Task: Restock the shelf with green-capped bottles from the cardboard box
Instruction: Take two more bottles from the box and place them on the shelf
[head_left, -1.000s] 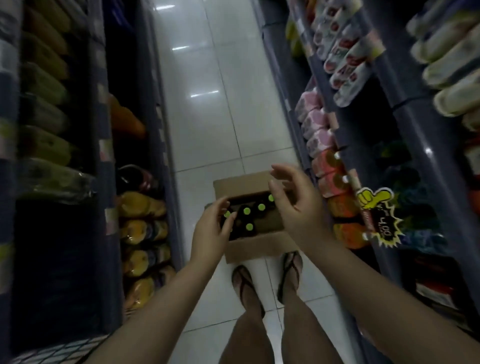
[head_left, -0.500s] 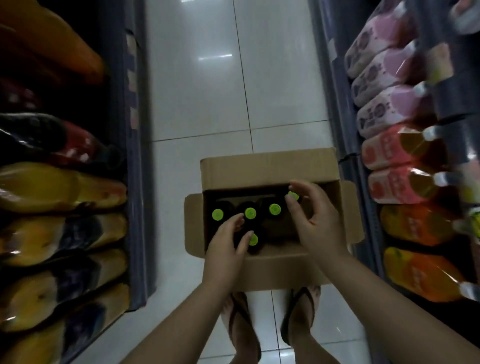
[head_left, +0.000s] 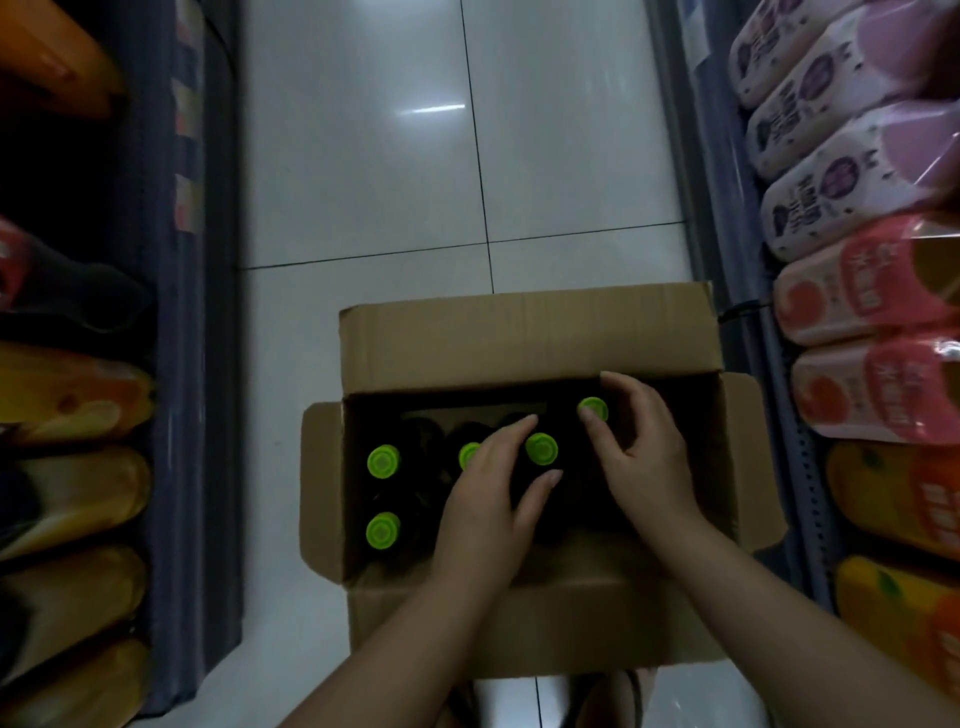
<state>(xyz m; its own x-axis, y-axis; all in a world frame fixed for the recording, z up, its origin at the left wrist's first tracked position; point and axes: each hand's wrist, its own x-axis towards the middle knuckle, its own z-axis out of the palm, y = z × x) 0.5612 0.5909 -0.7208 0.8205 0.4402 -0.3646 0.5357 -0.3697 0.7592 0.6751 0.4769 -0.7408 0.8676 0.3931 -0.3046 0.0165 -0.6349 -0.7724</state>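
Green-capped dark bottles (head_left: 383, 461) stand upright in the open brown cardboard box (head_left: 524, 332) on the floor, left hand (head_left: 493, 499) open over one cap, right hand (head_left: 641, 457) pinching another (head_left: 594, 409); likely heavy, rigid, best gripped below the cap.

A shop aisle: stocked shelves (head_left: 727, 218) of bottled drinks (head_left: 852, 291) (both sides), tiled floor (head_left: 363, 156).

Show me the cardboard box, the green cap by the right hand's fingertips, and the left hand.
cardboard box (head_left: 524, 343): head view, on the far flap.
green cap (head_left: 594, 409): head view, on the cap's top.
left hand (head_left: 485, 512): head view, on the back of the hand.
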